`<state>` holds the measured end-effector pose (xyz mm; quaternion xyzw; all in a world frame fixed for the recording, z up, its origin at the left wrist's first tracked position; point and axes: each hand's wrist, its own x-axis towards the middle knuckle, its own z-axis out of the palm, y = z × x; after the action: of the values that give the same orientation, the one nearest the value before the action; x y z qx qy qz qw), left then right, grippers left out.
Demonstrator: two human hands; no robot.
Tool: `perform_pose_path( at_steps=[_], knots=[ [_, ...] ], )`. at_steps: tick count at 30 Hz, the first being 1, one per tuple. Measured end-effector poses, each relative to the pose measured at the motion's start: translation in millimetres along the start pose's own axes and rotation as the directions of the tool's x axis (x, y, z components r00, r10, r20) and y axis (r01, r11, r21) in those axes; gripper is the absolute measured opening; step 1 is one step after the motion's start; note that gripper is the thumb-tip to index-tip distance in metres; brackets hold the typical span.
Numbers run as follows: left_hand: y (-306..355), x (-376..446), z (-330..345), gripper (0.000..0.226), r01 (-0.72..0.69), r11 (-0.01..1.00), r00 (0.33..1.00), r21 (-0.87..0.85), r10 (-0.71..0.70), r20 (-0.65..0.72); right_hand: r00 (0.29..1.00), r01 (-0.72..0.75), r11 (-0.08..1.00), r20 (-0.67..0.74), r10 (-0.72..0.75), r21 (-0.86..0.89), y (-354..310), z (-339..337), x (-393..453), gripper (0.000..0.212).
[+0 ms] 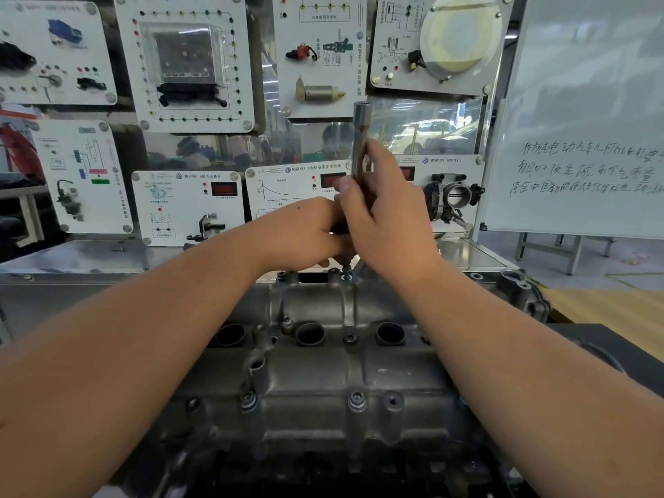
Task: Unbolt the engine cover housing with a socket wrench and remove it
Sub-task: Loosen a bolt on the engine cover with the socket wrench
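Grey cast-metal engine cover housing sits on the bench, long side toward the camera, three round wells along its middle. Bolts seated along its near edge. Both hands meet over the far edge. Right hand curled round the upright shaft of a silver steel socket wrench; its lower tip stands at a far-edge bolt hole. Left hand grips the tool low down, fingers wrapped. White whiteboard with handwriting stands far right.

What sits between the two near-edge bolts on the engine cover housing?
In the head view, only bare cast metal of the engine cover housing lies between the left near-edge bolt and the right near-edge bolt; both hands are at the far edge.
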<state>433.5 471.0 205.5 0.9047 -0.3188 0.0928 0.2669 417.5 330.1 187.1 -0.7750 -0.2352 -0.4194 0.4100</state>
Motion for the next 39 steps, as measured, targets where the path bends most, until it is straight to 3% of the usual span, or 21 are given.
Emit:
perform_pose_path(
  at_steps=[6, 8, 13, 16, 19, 22, 26, 31, 35, 39],
  knots=[
    [0.0, 0.5, 4.2, 0.020, -0.017, 0.994, 0.995, 0.111, 0.028, -0.093, 0.999, 0.029, 0.997, 0.018, -0.027, -0.066, 0.6, 0.4, 2.3, 0.031],
    [-1.0, 1.3, 3.9, 0.012, -0.004, 0.994, 0.998, 0.110, 0.011, -0.065, 1.000, -0.001, 0.999, 0.025, 0.002, -0.035, 1.6, -0.5, 2.9, 0.036],
    [-0.8, 1.7, 2.0, 0.016, 0.000, 0.997, 1.000, 0.083, 0.002, -0.029, 0.997, -0.046, 0.999, 0.061, 0.045, 0.016, 0.5, -0.4, 0.6, 0.058],
    [0.1, 0.5, 2.0, 0.028, -0.020, 0.992, 0.998, 0.125, 0.028, -0.060, 1.000, -0.005, 1.000, 0.024, 0.004, 0.006, 0.8, -0.8, 2.5, 0.047],
    [-3.1, 2.3, 3.0, 0.017, -0.034, 0.987, 0.996, 0.155, 0.047, -0.081, 0.999, 0.040, 0.997, 0.008, -0.039, -0.072, 1.9, 0.6, 3.1, 0.029],
    [-3.7, 1.8, 1.6, 0.013, -0.049, 0.992, 0.998, 0.121, 0.054, -0.038, 0.999, 0.016, 0.999, 0.041, -0.014, -0.049, 1.1, 0.4, 2.8, 0.036],
    [-1.2, -0.7, -0.4, 0.019, -0.036, 0.998, 0.999, 0.061, 0.036, 0.001, 0.998, -0.026, 1.000, 0.054, 0.026, 0.016, -0.9, -0.3, 0.8, 0.049],
    [1.0, -1.5, 0.2, 0.033, -0.060, 0.983, 0.995, 0.171, 0.074, -0.074, 0.998, 0.018, 0.998, 0.059, -0.014, -0.061, 0.3, 1.3, 1.9, 0.040],
    [-2.0, 0.8, 2.2, 0.011, -0.053, 0.978, 0.997, 0.204, 0.062, -0.041, 0.999, 0.002, 0.997, 0.039, 0.001, -0.071, 0.3, -0.2, 3.0, 0.031],
    [-2.9, -0.3, 0.3, 0.014, -0.061, 0.991, 0.998, 0.119, 0.063, -0.011, 0.996, -0.034, 0.999, 0.081, 0.034, -0.003, -2.6, -1.4, 0.8, 0.041]
  ],
)
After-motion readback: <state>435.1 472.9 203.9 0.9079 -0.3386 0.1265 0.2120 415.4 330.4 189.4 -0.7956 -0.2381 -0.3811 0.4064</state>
